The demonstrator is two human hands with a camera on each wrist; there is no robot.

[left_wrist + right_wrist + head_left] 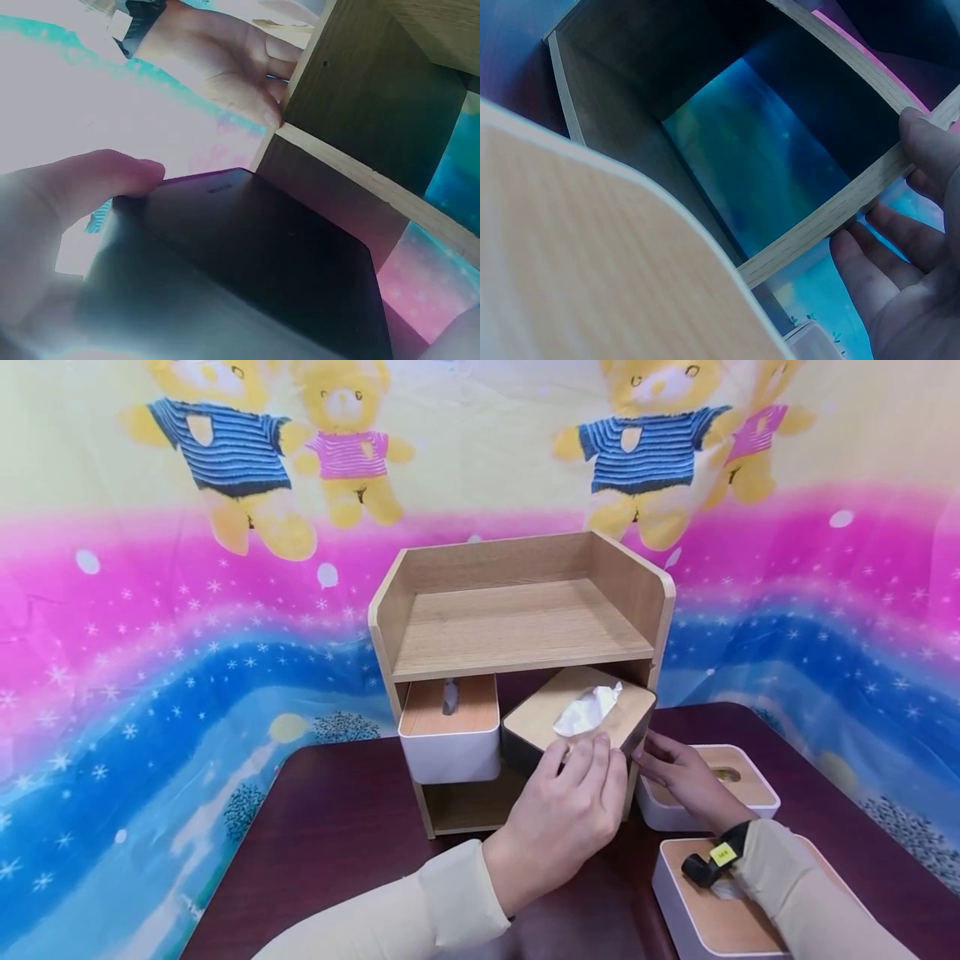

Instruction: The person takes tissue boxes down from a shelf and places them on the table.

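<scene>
My left hand (562, 814) grips the front of a dark tissue box (536, 724) with a light wood lid and a white tissue sticking out. The box sits askew, partly inside the right half of the middle level of a wooden desktop shelf (517, 618). In the left wrist view the thumb lies along one edge of the dark box (247, 240). My right hand (686, 777) holds the shelf's right side panel, its thumb and fingers on either side of the panel's edge (817, 210) in the right wrist view.
A white tissue box (450, 752) with a wood lid juts from the middle level's left half. Two more white wood-lidded boxes stand right of the shelf, one behind (750, 777) and one nearer (675, 893). All rest on a dark red table (300, 852) before a bear-print cloth.
</scene>
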